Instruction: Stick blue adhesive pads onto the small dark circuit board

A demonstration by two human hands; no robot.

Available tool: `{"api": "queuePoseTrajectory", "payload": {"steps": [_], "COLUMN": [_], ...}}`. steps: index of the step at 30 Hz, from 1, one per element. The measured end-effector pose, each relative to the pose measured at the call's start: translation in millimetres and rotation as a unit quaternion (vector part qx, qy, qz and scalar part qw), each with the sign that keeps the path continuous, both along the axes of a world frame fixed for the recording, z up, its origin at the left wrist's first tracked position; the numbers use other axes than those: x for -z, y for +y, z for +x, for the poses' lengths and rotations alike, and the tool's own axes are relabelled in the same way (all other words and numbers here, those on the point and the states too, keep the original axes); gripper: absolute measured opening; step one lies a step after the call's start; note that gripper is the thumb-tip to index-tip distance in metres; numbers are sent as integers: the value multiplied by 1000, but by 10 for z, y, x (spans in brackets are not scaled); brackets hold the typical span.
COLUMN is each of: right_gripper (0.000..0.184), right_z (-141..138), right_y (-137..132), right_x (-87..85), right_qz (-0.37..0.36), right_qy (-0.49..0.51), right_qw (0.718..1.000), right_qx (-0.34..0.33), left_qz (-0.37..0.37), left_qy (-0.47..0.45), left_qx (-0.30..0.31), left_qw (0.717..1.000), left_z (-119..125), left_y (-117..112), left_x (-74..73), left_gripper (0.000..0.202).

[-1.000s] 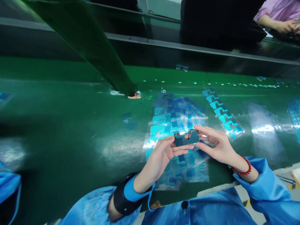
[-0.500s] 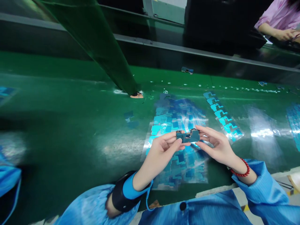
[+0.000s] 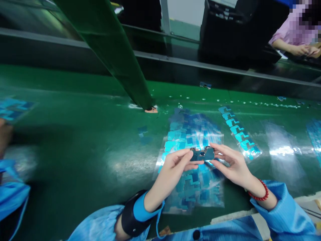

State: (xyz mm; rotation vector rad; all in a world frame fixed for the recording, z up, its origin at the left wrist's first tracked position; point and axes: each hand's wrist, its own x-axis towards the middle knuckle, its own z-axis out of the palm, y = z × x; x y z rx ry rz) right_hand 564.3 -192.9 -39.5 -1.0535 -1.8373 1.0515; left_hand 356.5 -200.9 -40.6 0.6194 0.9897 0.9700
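Both my hands hold a small dark circuit board (image 3: 202, 154) just above the green belt. My left hand (image 3: 173, 169) pinches its left end between thumb and fingers. My right hand (image 3: 230, 164) grips its right end with the fingers curled round the edge; a red bead bracelet (image 3: 259, 195) sits on that wrist. Under the board lies a stack of clear sheets carrying blue stickers (image 3: 193, 160).
A strip of blue stickers (image 3: 238, 132) and more clear film (image 3: 283, 147) lie to the right. A green slanted post (image 3: 112, 50) meets the belt (image 3: 75, 134) ahead. Another small board (image 3: 205, 85) rests at the far edge. A co-worker's sleeve (image 3: 12, 197) is at left, another person (image 3: 296, 40) top right.
The view has tilted and shifted slightly; my hands keep the board between them in much the same place, lowered a little toward the sticker sheets.
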Motion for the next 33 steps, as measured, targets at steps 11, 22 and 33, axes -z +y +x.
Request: {"api": "queuePoseTrajectory", "payload": {"steps": [11,22,33], "right_gripper": [40,31,33], "right_z": [103,261,160], "right_y": [43,1738,2470], "right_x": [110,-83,100], "right_qz": [91,149,178], "right_qy": [-117,-260,-301], "right_qw": [988,952,932], "right_qx": [36,60,99], "left_qz": [-21,-2,32], "left_qy": [-7,-29,11], "left_qx": [-38,-13,-30], "left_qw": [999,1000,999], "left_z": [43,16,-33], "left_y": [76,55,148], "left_x": [45,-8,50], "left_gripper": [44,37,20]}}
